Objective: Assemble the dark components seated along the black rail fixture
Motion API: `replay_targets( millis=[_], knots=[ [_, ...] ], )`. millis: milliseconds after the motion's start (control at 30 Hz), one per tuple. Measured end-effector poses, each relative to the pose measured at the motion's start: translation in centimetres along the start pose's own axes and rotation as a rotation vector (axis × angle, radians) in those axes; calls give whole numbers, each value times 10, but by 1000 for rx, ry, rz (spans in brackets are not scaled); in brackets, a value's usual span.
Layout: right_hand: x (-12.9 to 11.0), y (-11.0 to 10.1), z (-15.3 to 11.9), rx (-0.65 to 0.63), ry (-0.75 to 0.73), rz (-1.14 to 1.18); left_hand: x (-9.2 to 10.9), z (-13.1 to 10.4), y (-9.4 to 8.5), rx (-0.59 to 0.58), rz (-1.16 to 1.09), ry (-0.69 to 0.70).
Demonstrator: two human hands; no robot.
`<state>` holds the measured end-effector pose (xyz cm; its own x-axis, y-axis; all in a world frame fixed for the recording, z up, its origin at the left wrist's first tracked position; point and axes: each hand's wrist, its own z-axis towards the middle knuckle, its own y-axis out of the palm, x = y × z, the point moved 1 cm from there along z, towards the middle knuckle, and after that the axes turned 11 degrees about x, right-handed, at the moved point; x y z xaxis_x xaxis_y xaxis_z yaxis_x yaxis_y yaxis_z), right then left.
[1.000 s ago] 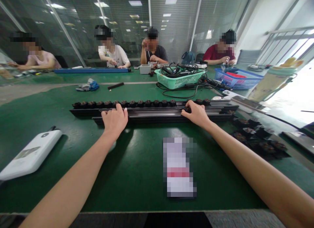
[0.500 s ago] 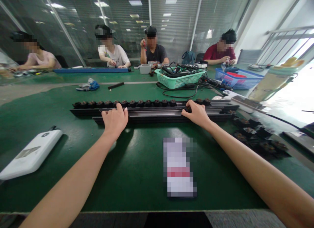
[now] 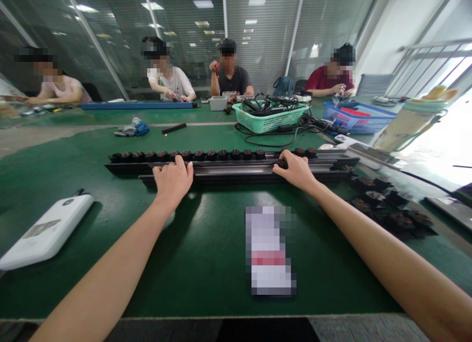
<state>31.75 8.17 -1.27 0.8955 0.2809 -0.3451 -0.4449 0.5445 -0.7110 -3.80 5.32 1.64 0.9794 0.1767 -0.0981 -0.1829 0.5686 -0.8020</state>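
Observation:
Two long black rails lie side by side across the green table. My left hand [image 3: 172, 181] is closed over the near black rail [image 3: 232, 170], its fingers curled on the far edge. Further right, my right hand [image 3: 297, 171] pinches a small black round part [image 3: 283, 163] at the same rail; the fingers hide most of it. Behind, a row of similar black round parts [image 3: 211, 155] sits along the far rail, with a gap in the row near my right hand. More loose black parts [image 3: 376, 197] are grouped on the table to the right.
A phone [image 3: 267, 253] lies in front of me and a white power bank [image 3: 47, 231] at left. Beyond the rails stand a green basket [image 3: 271, 121] of cables, a blue basket [image 3: 372, 123] and a large bottle [image 3: 411, 123]. Several people work across the table.
My hands and the rails stay in the same place. Across the table, a co-worker's raised hand with a red-handled tool has shifted slightly.

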Motion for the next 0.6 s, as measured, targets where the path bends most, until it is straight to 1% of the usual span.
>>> replay_targets(
  millis=[333, 600],
  knots=[
    [2, 1, 0, 0, -14, -14, 0, 0, 1, 11, 6, 8],
    [1, 2, 0, 4, -10, -9, 1, 0, 0, -20, 17, 16]
  ],
)
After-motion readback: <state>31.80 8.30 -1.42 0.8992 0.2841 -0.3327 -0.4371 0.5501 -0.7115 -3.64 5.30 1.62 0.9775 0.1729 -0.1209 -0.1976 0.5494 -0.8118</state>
